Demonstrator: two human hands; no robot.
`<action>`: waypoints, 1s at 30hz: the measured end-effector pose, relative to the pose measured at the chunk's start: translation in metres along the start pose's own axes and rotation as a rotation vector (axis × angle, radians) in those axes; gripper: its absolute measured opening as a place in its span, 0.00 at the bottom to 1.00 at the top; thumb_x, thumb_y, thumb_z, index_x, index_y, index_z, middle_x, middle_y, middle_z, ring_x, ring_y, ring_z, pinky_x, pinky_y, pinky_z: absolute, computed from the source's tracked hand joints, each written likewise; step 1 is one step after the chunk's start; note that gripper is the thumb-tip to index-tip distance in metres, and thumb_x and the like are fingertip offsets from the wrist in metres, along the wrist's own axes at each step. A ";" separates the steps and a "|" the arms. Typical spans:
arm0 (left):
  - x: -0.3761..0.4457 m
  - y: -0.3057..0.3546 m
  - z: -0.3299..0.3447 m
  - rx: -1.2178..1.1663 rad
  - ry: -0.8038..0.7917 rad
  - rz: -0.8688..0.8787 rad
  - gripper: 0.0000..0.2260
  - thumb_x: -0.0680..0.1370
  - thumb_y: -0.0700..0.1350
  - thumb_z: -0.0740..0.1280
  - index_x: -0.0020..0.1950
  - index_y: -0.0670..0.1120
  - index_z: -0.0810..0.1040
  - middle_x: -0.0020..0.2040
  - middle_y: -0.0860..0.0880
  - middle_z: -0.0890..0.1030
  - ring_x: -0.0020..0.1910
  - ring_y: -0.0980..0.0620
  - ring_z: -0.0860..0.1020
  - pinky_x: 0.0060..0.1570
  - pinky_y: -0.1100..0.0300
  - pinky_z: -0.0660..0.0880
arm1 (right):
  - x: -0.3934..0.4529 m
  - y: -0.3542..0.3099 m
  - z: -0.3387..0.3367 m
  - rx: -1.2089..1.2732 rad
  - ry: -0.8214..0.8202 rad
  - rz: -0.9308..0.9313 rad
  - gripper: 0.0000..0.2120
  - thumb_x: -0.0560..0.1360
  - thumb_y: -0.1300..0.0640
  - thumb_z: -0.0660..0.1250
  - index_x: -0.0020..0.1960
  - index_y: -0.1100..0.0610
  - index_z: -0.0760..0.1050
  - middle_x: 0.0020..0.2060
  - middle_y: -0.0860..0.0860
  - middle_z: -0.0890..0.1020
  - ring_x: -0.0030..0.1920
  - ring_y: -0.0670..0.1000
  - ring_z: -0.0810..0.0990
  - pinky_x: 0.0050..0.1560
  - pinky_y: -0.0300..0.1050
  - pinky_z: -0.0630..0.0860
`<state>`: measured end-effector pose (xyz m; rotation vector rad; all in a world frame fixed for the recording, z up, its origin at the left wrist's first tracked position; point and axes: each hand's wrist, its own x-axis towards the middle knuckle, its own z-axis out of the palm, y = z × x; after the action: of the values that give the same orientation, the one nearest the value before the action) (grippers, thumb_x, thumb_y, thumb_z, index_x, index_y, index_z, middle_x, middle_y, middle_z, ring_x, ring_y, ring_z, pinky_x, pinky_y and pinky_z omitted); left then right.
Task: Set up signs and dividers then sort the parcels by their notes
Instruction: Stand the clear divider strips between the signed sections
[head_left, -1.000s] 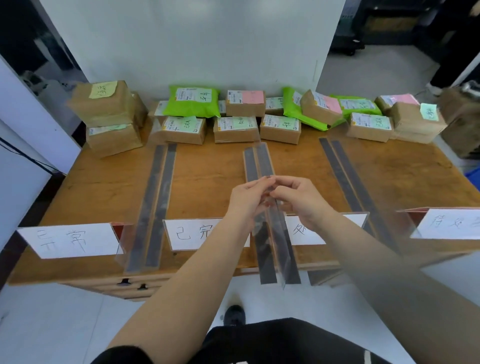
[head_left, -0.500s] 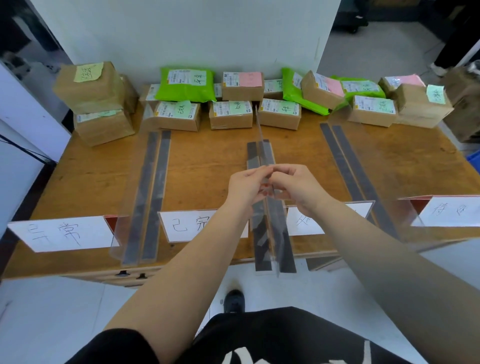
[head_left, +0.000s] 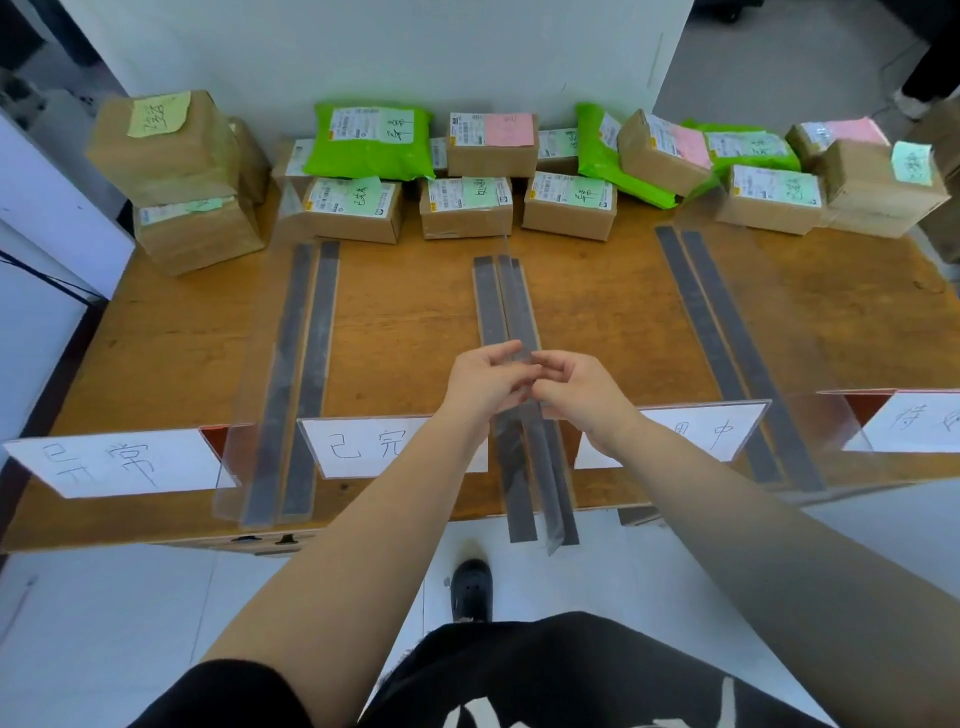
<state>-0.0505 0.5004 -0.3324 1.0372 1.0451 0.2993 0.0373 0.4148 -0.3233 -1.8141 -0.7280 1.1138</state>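
Head view | far left: stacked brown boxes (head_left: 176, 176), sign (head_left: 119, 462) at table (head_left: 405, 306) front edge | left divider (head_left: 291, 374) upright on table | centre: left hand (head_left: 485, 382) and right hand (head_left: 576, 395) side by side, fingers pinching top edge of clear middle divider (head_left: 511, 296) standing between grey strips | parcels (head_left: 465, 205) along back | right divider (head_left: 727, 332).

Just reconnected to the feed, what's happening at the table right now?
A person's left hand and right hand hold the top edge of a clear middle divider, standing it on the wooden table. Four signs line the near edge. The parcels sit unsorted along the back.
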 end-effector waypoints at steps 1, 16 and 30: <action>0.004 -0.001 -0.001 0.030 -0.011 -0.008 0.26 0.70 0.36 0.73 0.67 0.45 0.72 0.59 0.43 0.79 0.50 0.51 0.81 0.44 0.61 0.81 | 0.002 0.001 0.001 -0.022 0.001 0.010 0.26 0.74 0.65 0.64 0.71 0.55 0.65 0.52 0.48 0.80 0.48 0.44 0.80 0.39 0.32 0.77; 0.054 0.008 -0.013 0.507 -0.039 0.212 0.24 0.74 0.42 0.70 0.69 0.46 0.70 0.61 0.46 0.79 0.57 0.52 0.77 0.48 0.64 0.76 | 0.043 -0.001 0.003 -0.165 -0.023 0.013 0.33 0.73 0.67 0.63 0.75 0.54 0.57 0.63 0.52 0.76 0.61 0.48 0.75 0.53 0.38 0.73; 0.051 0.012 -0.005 0.567 0.005 0.195 0.22 0.74 0.43 0.69 0.68 0.48 0.72 0.59 0.48 0.80 0.50 0.57 0.75 0.42 0.69 0.69 | 0.053 -0.005 0.000 -0.395 -0.024 0.001 0.32 0.75 0.59 0.64 0.75 0.53 0.55 0.66 0.54 0.73 0.63 0.53 0.74 0.54 0.40 0.71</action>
<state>-0.0257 0.5426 -0.3518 1.6546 1.0593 0.1623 0.0597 0.4605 -0.3398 -2.1298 -1.0174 1.0460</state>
